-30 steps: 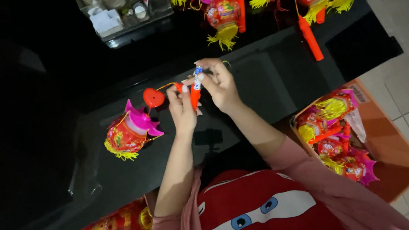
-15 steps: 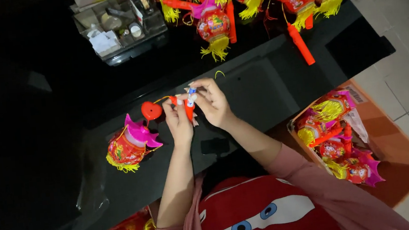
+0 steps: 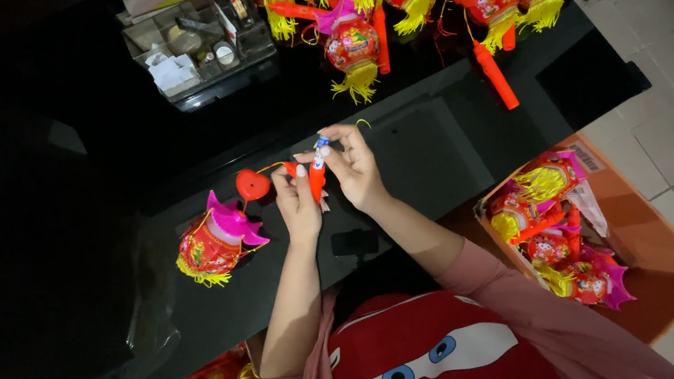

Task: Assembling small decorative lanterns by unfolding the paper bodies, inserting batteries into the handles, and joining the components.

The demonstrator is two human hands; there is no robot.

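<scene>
Orange handle stick (image 3: 316, 179) sits pinched between left hand (image 3: 299, 205) and right hand (image 3: 354, 166), both clamped on it above the black table (image 3: 432, 157) near its front edge; a red lantern (image 3: 213, 245) lies just left.

An orange box (image 3: 669, 266) holds finished lanterns (image 3: 556, 227).

An orange cardboard box (image 3: 669, 266) stands on the tiled floor at the right, below the table edge, with 1 white label (image 3: 588, 156) on its upper flap. A clear plastic organizer (image 3: 194, 43) stands at the table's far side.
</scene>
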